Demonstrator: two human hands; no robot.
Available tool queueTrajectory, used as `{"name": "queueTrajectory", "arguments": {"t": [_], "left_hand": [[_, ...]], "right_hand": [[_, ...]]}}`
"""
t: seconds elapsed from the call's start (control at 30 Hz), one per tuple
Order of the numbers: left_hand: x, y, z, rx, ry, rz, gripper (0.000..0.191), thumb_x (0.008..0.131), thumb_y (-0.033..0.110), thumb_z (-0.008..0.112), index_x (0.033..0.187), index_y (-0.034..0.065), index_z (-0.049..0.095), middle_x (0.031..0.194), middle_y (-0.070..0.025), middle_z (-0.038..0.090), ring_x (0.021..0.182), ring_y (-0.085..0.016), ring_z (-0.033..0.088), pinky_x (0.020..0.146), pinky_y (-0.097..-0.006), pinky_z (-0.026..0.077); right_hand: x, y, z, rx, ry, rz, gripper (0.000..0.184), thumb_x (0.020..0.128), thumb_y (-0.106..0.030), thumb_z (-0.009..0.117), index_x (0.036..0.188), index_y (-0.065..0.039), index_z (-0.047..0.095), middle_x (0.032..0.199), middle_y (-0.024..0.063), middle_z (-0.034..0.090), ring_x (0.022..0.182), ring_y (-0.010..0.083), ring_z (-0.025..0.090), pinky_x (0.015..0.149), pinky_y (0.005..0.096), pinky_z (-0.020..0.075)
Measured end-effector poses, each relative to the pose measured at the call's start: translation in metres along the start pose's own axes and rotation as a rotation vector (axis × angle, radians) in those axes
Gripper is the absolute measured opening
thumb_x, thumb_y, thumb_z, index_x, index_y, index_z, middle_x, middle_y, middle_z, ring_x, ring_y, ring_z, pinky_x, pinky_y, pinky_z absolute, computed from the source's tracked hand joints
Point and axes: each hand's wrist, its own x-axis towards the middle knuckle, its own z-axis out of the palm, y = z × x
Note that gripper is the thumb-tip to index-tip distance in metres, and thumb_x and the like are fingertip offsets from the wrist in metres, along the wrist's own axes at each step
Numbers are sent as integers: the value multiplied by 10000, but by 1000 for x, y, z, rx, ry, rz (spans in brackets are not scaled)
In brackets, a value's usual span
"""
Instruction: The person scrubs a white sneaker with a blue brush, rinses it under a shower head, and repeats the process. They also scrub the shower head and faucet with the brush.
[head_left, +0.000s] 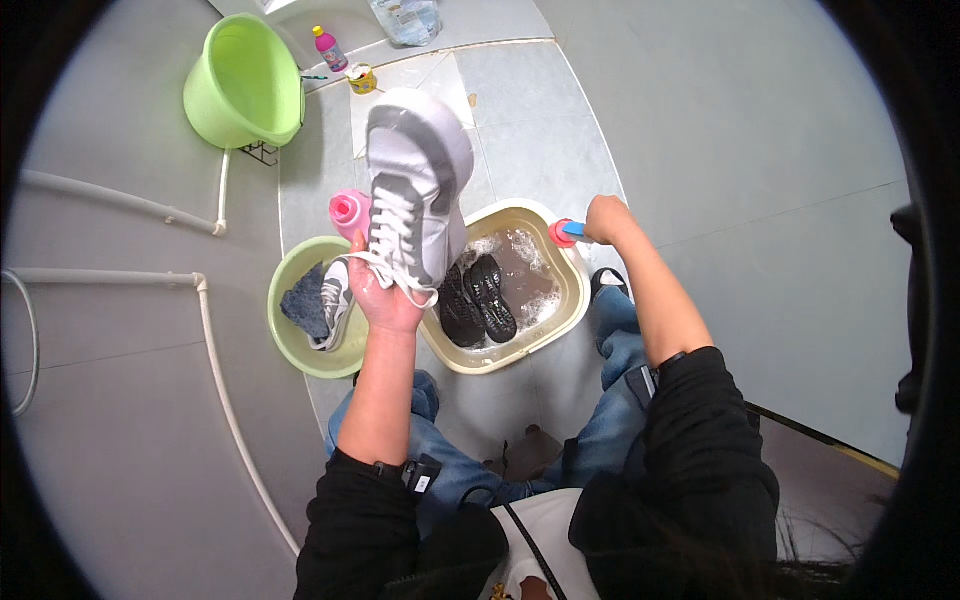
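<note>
My left hand (386, 296) holds up a white and grey sneaker (416, 180) with white laces, its toe pointing away from me. My right hand (609, 220) grips a blue handle (574, 229) by the right rim of a cream basin (579, 300); a red round part (559, 233) shows beside it, and I cannot tell the whole tool. In the basin's cloudy, foamy water lie black soles or shoes (491, 298). To the left, a light green basin (281, 352) holds another grey and white sneaker (334, 300) and a dark blue-grey cloth (304, 300).
A pink plastic bottle (349, 212) without a cap stands behind the green basin. Further back are a green bucket (199, 97), a magenta bottle (330, 49) with a yellow cap, a small yellow tub (362, 81) and a plastic bag (409, 19). White pipes (112, 201) run along the left wall.
</note>
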Motion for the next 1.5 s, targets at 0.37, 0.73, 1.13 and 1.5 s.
{"name": "queueTrajectory", "arguments": {"t": [0.37,0.73,1.13,1.5], "left_hand": [[-1,-10,3,-11,91,-9,476,1001,334,378,1323,-1,478,1281,-153,575,1191,-294,550,1044,-466,417],[-3,-24,6,116,49,44,442,1038,338,367,1322,15,471,1271,-106,578,1185,-238,546,1028,-385,428],[-11,-48,-10,462,59,-38,391,1026,220,439,1343,-7,431,1305,-100,538,1207,-204,505,1061,-367,363],[-27,-37,3,1292,101,122,429,997,293,517,1286,-24,533,1273,-114,573,1152,-201,525,1016,-305,380]], "right_hand": [[-32,60,-9,996,-253,92,224,861,-298,691,869,-75,695,611,-24,550,456,57,394,402,233,303],[-156,-105,-5,797,116,-717,324,956,-250,565,1213,-74,476,911,162,645,780,316,655,637,404,494],[-139,-132,-40,1167,442,-303,427,902,-180,606,1294,-30,523,844,280,647,812,435,659,709,414,510],[-124,-118,-36,908,640,-867,461,975,-131,487,1431,-95,432,666,84,596,592,122,482,574,287,448]]}}
